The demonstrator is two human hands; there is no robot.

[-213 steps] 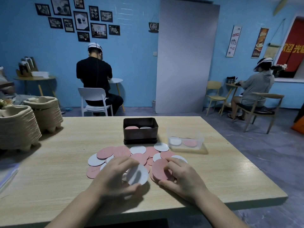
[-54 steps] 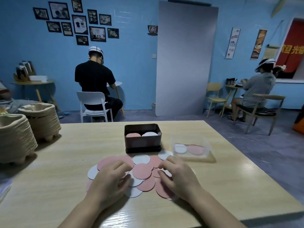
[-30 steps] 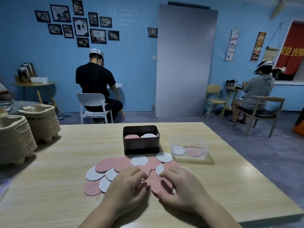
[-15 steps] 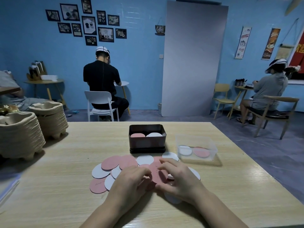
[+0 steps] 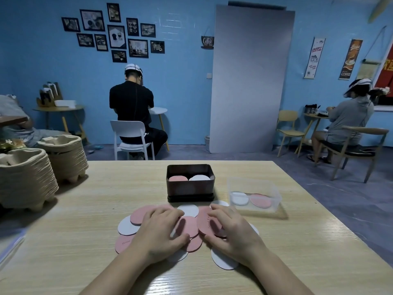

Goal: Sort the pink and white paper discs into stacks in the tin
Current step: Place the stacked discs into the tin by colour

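Pink, its faint lettering unreadable, a disc stands pinched in your right hand. Your left hand curls over the pile — I cannot tell if it grips. Beyond, the tin holds a pink stack and a white stack. A wall sign reads "Coffee".

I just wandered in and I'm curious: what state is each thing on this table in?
Tin: open, pink stack left, white stack right inside.
Clear plastic box: open, white disc and pink disc flat inside.
Loose discs: mixed, overlapping on the table.
Left hand: rests on the discs, grip unclear.
Right hand: grips a tilted pink disc.
Pulp trays: nested in two stacks.
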